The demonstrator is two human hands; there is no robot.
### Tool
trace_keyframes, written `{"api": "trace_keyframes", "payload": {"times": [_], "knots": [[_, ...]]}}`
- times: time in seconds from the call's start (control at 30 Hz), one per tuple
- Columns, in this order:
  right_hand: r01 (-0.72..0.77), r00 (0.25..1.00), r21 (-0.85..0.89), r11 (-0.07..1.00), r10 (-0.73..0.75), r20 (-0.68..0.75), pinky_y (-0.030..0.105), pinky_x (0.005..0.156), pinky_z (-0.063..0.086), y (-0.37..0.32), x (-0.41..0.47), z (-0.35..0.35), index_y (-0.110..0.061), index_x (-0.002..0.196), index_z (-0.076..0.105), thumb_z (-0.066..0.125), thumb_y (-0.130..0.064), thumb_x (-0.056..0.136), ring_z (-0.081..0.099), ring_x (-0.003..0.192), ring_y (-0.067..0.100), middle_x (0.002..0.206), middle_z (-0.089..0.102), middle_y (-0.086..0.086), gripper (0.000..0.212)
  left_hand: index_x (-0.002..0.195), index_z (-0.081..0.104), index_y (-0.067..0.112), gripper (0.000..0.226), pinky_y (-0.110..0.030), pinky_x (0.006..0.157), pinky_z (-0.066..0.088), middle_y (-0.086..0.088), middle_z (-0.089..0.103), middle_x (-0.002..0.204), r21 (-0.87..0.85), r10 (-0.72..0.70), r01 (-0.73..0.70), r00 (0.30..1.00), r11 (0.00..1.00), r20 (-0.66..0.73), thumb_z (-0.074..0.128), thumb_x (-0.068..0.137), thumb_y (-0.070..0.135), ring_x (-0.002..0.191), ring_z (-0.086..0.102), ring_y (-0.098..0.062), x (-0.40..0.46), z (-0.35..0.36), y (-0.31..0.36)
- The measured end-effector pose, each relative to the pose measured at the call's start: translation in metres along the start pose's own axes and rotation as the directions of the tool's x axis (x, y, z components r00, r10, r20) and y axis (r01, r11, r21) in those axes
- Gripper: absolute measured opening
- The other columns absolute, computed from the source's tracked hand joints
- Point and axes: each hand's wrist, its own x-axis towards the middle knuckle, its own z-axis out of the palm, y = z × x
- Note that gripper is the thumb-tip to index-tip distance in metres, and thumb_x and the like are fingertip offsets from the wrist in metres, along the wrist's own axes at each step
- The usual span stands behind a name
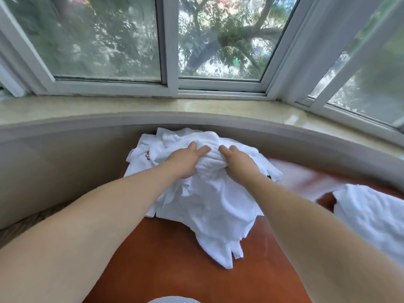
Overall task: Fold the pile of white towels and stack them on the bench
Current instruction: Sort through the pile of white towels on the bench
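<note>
A crumpled pile of white towels lies on the reddish-brown bench below the window. Both arms reach forward over it. My left hand grips a bunched fold of the top towel from the left, thumb and fingers curled into the cloth. My right hand grips the same bunched fold from the right, so the two hands sit close together at the top of the pile. One towel in the pile shows a small red mark at its left side.
Another white towel lies on the bench at the right. A curved beige wall and stone window sill ring the far side of the bench. Carpet shows at the left. Something white shows at the bottom edge.
</note>
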Motion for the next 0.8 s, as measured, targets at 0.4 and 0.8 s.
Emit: {"api": "trace_keyframes", "payload": {"times": [0.4, 0.8], "knots": [[0.077, 0.973, 0.004, 0.997, -0.074, -0.220, 0.052, 0.076, 0.054, 0.091, -0.085, -0.090, -0.018, 0.127, 0.043, 0.054, -0.006, 0.091, 0.057, 0.092, 0.036, 0.102, 0.040, 0.003, 0.039, 0.153, 0.024, 0.042, 0.077, -0.041, 0.059, 0.046, -0.005, 0.037, 0.133, 0.068, -0.023, 0.035, 0.984, 0.997, -0.174, 0.053, 0.091, 0.007, 0.090, 0.060, -0.034, -0.037, -0.072, 0.148], [0.145, 0.903, -0.101, 0.984, -0.174, -0.393, 0.047, 0.075, 0.050, 0.320, -0.245, -0.163, -0.017, 0.129, 0.047, 0.053, -0.007, 0.092, 0.059, 0.101, 0.038, 0.113, 0.050, 0.015, 0.038, 0.151, 0.025, 0.043, 0.073, -0.041, 0.072, 0.046, -0.007, 0.038, 0.136, 0.080, 0.010, 0.019, 0.938, 0.997, -0.347, 0.055, 0.090, 0.016, 0.098, 0.065, -0.039, -0.031, -0.065, 0.425]]}}
